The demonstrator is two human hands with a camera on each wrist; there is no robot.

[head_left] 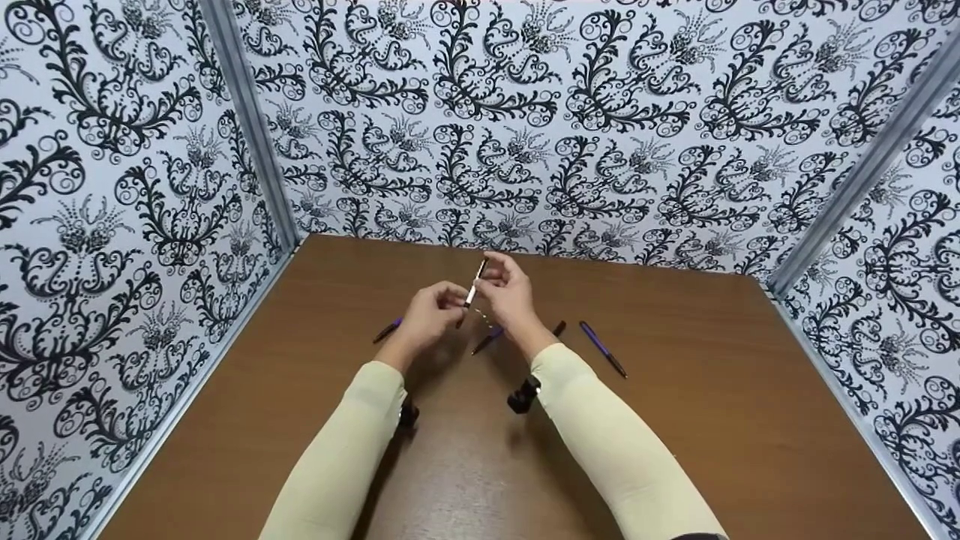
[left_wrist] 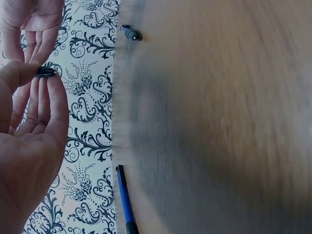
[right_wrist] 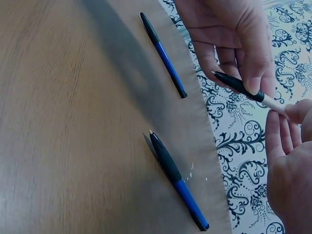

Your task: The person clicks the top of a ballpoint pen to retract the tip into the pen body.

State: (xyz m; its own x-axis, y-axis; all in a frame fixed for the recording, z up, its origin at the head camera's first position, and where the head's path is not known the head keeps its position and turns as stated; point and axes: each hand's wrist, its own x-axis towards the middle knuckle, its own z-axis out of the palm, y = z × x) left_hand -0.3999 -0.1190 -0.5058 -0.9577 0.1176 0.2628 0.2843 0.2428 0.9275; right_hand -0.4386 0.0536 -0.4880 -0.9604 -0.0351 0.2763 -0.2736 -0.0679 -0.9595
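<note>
Both hands hold one white pen (head_left: pixel 472 295) with a black grip, raised above the table and tilted. In the right wrist view, my left hand (right_wrist: pixel 229 34) pinches the black grip near the writing tip. My right hand (right_wrist: pixel 295 156) pinches the white barrel between thumb and fingers. Seen from the left wrist, only the dark tip end of the pen (left_wrist: pixel 46 72) shows between the thumb and fingers of my left hand (left_wrist: pixel 34 141). From the head, my right hand (head_left: pixel 510 296) is at the upper part of the pen and hides some of it.
Blue pens with black grips lie on the brown table (head_left: pixel 465 465): one pen (head_left: pixel 388 330) beside the left hand, another pen (head_left: pixel 487 341) between the wrists, a third pen (head_left: pixel 602 349) at right. A dark pen end (head_left: pixel 559 328) shows behind the right wrist. Patterned walls (head_left: pixel 495 127) enclose the table.
</note>
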